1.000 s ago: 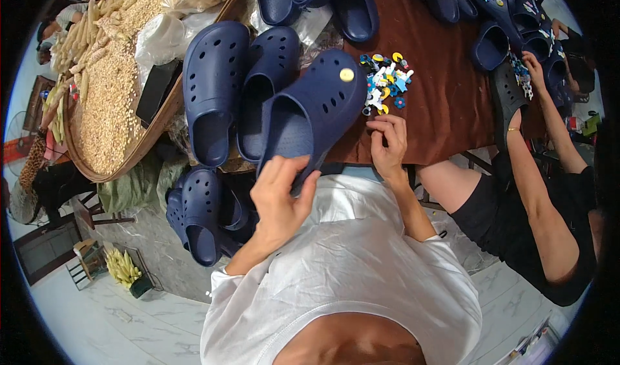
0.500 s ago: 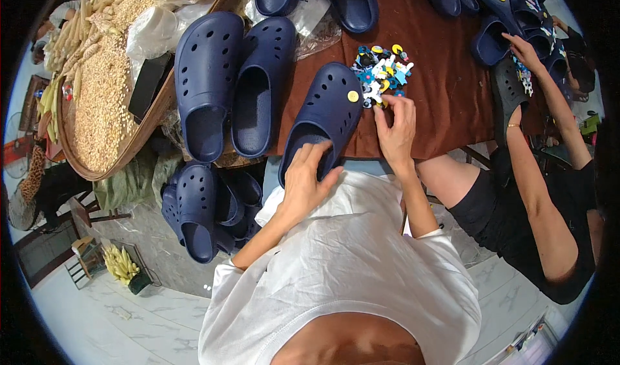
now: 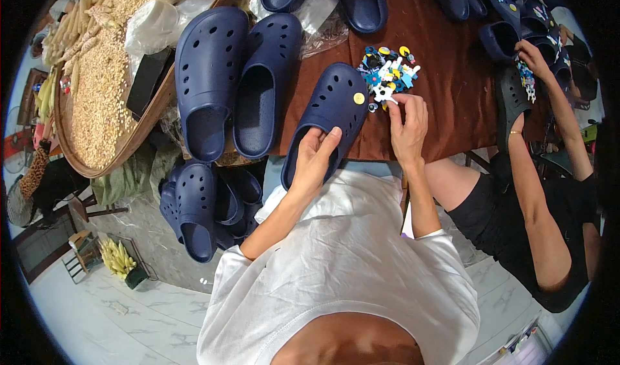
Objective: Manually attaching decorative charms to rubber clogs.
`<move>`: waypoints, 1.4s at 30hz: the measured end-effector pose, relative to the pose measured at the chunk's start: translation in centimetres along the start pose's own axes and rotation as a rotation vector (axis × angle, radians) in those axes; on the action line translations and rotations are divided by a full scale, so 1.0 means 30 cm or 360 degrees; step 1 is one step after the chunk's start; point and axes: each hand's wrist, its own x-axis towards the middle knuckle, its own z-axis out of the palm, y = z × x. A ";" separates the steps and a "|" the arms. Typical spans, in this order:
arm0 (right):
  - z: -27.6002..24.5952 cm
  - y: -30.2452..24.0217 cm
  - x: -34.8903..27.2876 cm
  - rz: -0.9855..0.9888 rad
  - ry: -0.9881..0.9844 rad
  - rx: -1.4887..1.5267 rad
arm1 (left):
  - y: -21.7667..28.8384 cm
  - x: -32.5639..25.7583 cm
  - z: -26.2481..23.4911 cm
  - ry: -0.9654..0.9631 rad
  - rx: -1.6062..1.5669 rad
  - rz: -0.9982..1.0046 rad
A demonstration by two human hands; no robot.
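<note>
A navy clog [image 3: 328, 103] lies at the table's near edge with a round yellow charm [image 3: 359, 98] fixed in one of its holes. My left hand [image 3: 313, 159] grips its opening, fingers inside and thumb over the side wall. Just right of the toe is a small pile of shoe charms [image 3: 381, 68] in white, blue, black and yellow. My right hand [image 3: 409, 127] is at the pile's near edge, thumb and forefinger closed on a white shoe charm [image 3: 385, 93]; its exact shape is partly hidden.
Two navy clogs [image 3: 212, 74] stand to the left beside a woven tray of corn kernels [image 3: 103, 106]. More clogs [image 3: 197, 203] hang below them. At right, another person's hand [image 3: 535, 60] works by a dark clog [image 3: 510, 97]. A brown cloth [image 3: 445, 68] covers the table.
My left hand has turned, its thumb now over the clog's side wall. My right fingers have drawn a white charm slightly rightward. The other person's hand has moved nearer their charms.
</note>
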 end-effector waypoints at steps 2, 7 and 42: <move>-0.028 -0.013 0.012 -0.0010 -0.0025 0.0046 | 0.004 -0.003 0.004 0.0019 -0.0012 0.0032; -0.091 -0.085 0.034 0.0004 -0.0261 0.0511 | 0.027 -0.001 -0.002 0.0085 0.0023 0.0153; -0.039 -0.200 -0.090 0.0037 -0.0522 0.0802 | 0.007 -0.024 0.028 0.0430 0.0506 0.0300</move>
